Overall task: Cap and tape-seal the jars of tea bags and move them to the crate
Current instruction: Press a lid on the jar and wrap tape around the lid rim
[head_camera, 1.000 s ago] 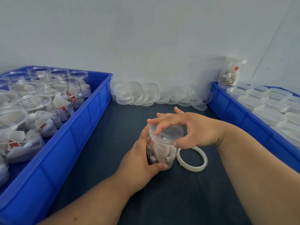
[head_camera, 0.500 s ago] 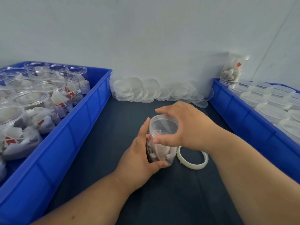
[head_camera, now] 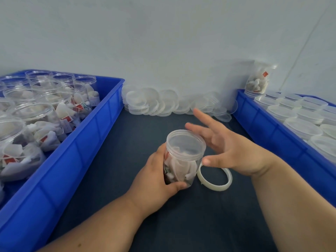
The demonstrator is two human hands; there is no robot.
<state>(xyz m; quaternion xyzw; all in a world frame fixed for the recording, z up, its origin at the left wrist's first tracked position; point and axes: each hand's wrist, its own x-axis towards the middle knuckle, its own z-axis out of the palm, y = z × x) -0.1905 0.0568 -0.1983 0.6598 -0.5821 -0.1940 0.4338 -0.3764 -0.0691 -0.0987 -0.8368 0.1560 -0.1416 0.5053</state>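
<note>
A clear jar of tea bags with a clear lid on top stands on the dark table. My left hand grips the jar's body from the left. My right hand hovers just right of the lid with fingers spread; the thumb tip is close beside the lid's rim. A roll of clear tape lies flat on the table right beside the jar, partly under my right hand.
A blue crate on the left holds several uncapped jars of tea bags. A second blue crate on the right holds several capped jars, with one jar stacked at its back corner. Loose clear lids are piled against the wall.
My right hand has let go of the lid and opened, with fingers spreading away to the right. My left hand has kept its grip on the jar.
</note>
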